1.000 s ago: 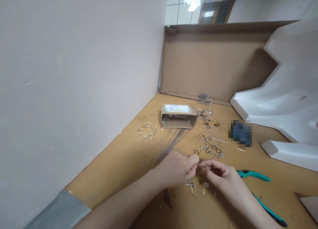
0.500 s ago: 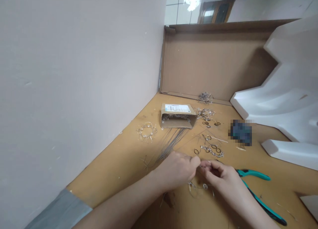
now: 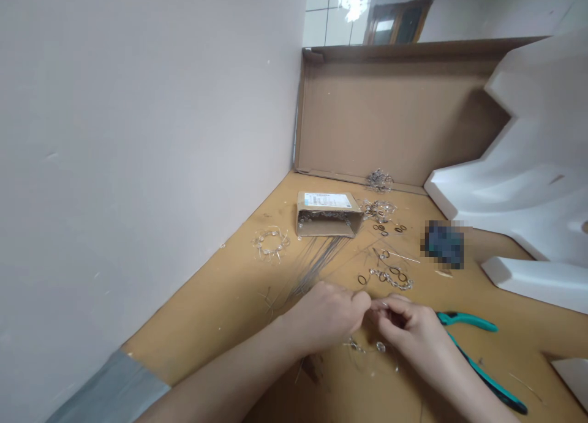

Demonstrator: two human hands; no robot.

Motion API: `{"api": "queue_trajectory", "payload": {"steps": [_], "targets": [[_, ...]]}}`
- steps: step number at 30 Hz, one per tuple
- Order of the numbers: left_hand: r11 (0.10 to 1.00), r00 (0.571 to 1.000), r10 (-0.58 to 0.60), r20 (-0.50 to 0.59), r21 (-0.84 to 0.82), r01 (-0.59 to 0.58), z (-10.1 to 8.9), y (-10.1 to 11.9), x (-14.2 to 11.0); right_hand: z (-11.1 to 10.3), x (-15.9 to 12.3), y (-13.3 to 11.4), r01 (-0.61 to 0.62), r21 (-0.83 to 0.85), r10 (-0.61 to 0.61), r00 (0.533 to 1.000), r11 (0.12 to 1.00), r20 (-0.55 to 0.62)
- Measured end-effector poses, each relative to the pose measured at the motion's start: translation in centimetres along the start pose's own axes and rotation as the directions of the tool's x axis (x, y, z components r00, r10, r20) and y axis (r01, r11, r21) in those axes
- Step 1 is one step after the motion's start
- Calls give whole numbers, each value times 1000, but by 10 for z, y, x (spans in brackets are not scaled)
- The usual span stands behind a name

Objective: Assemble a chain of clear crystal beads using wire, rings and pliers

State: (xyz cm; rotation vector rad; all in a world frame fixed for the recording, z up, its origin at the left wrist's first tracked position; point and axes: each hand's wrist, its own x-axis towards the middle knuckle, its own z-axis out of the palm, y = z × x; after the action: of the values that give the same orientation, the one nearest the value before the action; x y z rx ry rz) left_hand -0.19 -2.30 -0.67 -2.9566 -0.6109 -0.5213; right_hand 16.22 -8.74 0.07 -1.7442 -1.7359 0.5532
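My left hand (image 3: 335,313) is closed in a pinch, its knuckles hiding most of what it grips. Close against it, the bent fingers of my right hand (image 3: 408,325) pinch the same thin wire, with a short bright piece showing at the fingertips. Under both hands hangs or lies a wire strand with clear beads (image 3: 380,347), which appears to run up to the fingers. Teal-handled pliers (image 3: 473,321) lie on the table beside my right hand, their jaws hidden behind it. Left of my left hand is a bundle of straight grey wires (image 3: 316,267).
A small open cardboard box (image 3: 327,224) holds clear beads. Around it lie a beaded wire ring (image 3: 270,243), tangled bead piles (image 3: 379,210), dark rings (image 3: 362,280) and a beaded chain (image 3: 392,279). White foam (image 3: 528,282) stands right, a cardboard wall (image 3: 390,111) behind.
Both hands stay nearly in place, with the right fingertips shifted slightly. The beaded strand below them has swung a little to the right.
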Motion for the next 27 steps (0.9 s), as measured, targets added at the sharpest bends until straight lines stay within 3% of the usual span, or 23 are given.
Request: {"api": "queue_trajectory", "payload": {"steps": [4, 7, 11, 15, 17, 22, 27], "targets": [[987, 995, -95, 17, -132, 96, -1, 2, 2, 2, 1, 2, 24, -25, -24, 1000, 999, 5], [890, 954, -295, 48, -351, 292, -2, 2, 5, 4, 0, 6, 21, -15, -21, 999, 1000, -38], [578, 854, -493, 165, -672, 463, 1, -2, 7, 6, -1, 10, 12, -1, -12, 993, 1000, -114], [236, 813, -484, 323, -847, 477, 3, -5, 8, 8, 0, 13, -31, -5, 30, 991, 1000, -130], [145, 800, -483, 355, -869, 473, 3, -5, 9, 9, 1, 14, -84, 44, 89, 987, 996, -131], [157, 792, -496, 357, -860, 486, 3, -6, 10, 7, 0, 9, -203, 157, 222, 968, 966, -117], [218, 794, -508, 334, -842, 494, 4, -6, 9, 6, -1, 8, -152, 105, 165, 978, 983, -127]]}}
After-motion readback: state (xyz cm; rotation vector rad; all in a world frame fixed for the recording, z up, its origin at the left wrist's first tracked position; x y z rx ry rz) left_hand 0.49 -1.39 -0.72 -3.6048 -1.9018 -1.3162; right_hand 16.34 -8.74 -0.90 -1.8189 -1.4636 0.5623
